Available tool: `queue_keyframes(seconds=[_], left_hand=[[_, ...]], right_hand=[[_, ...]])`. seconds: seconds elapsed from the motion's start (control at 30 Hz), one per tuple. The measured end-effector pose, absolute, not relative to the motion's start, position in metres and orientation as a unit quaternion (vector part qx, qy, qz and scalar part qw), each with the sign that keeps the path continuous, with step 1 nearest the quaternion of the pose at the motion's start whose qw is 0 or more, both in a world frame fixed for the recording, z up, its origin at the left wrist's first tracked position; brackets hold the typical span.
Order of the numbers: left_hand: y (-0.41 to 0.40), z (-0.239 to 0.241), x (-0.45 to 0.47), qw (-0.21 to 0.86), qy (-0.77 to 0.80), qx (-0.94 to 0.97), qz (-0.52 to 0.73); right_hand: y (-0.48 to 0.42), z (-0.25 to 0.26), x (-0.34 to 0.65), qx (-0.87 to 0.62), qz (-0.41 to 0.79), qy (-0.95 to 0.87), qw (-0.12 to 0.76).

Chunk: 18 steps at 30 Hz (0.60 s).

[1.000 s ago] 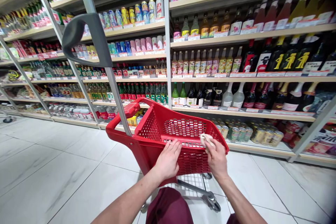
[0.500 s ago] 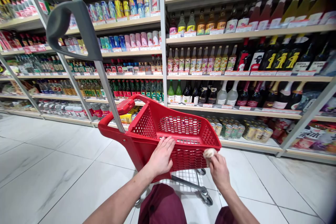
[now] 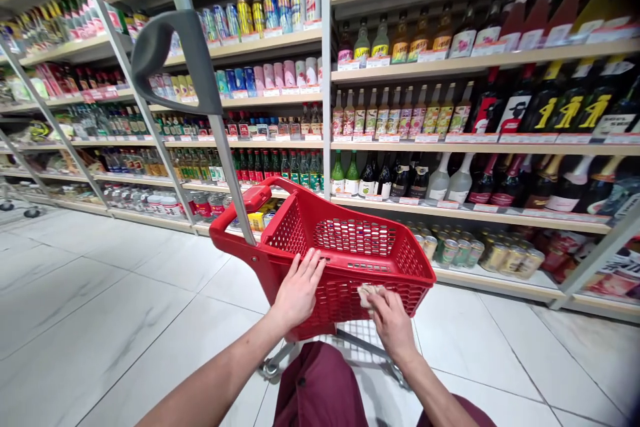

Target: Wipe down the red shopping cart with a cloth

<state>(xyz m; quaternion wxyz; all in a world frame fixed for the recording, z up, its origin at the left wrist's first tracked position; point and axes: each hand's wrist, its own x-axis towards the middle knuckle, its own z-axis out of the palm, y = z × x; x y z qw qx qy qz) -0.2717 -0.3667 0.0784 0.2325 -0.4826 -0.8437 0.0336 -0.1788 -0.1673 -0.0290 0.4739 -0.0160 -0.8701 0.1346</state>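
A red plastic shopping cart (image 3: 260, 240) stands side-on before me, its perforated basket showing nothing inside. My left hand (image 3: 299, 290) rests on the near side by the rim, fingers stretched out and holding nothing. In my right hand (image 3: 393, 323) a crumpled whitish cloth (image 3: 369, 295) is pinched between the fingers, against or very close to the lattice of the near side wall. Which of the two, I cannot tell. From the cart's handle end a metal pole with a grey loop grip (image 3: 177, 63) rises at the upper left.
Store shelves (image 3: 280, 97) packed with bottles and cans run along behind the cart. Low cans (image 3: 505, 257) sit on the bottom shelf at right. White tiles (image 3: 125, 307) cover the floor. My knees (image 3: 320, 387) are close below the cart. Wheels (image 3: 20, 210) of something else show at far left.
My right hand has moved left with the cloth, from the basket's front corner to the middle of its side. The left hand stays near the rim. The view has shifted slightly left.
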Motion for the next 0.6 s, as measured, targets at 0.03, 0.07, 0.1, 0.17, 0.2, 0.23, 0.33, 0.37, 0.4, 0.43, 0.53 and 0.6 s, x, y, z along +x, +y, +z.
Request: queue_keyframes(seconds=[0.03,0.07,0.1,0.17,0.2,0.23,0.33,0.37,0.4,0.43,0.53,0.6], left_hand=[[-0.370,0.079,-0.272,0.229,-0.844,-0.484,0.039],[-0.373,0.080,-0.272,0.225,-0.843,-0.488,0.043],[-0.376,0.081,-0.272,0.223,-0.840,-0.493,0.046],[-0.384,0.082,-0.273,0.226,-0.835,-0.499,0.051],[-0.390,0.083,-0.274,0.232,-0.834,-0.498,0.051],[-0.396,0.083,-0.276,0.241,-0.834,-0.493,0.051],[-0.416,0.084,-0.281,0.269,-0.838,-0.472,0.049],[-0.421,0.084,-0.283,0.275,-0.838,-0.469,0.051],[-0.426,0.085,-0.284,0.278,-0.837,-0.469,0.054],[-0.429,0.085,-0.285,0.278,-0.835,-0.471,0.058],[-0.438,0.087,-0.284,0.272,-0.825,-0.489,0.075],[-0.444,0.090,-0.282,0.269,-0.817,-0.503,0.083]], right_hand=[[-0.172,-0.024,-0.182,-0.016,0.137,-0.857,0.496],[-0.177,-0.021,-0.185,-0.012,0.136,-0.849,0.511],[-0.182,-0.019,-0.188,-0.004,0.132,-0.849,0.511],[-0.192,-0.021,-0.189,0.021,0.120,-0.872,0.474],[-0.196,-0.024,-0.188,0.036,0.115,-0.886,0.448],[-0.199,-0.027,-0.188,0.048,0.115,-0.895,0.429],[-0.206,-0.020,-0.190,0.054,0.131,-0.876,0.461],[-0.208,-0.014,-0.193,0.048,0.137,-0.861,0.488],[-0.211,-0.008,-0.197,0.041,0.140,-0.848,0.510],[-0.213,-0.002,-0.200,0.036,0.140,-0.843,0.518],[-0.223,0.000,-0.203,0.053,0.119,-0.882,0.454],[-0.230,-0.003,-0.201,0.079,0.111,-0.905,0.402]])
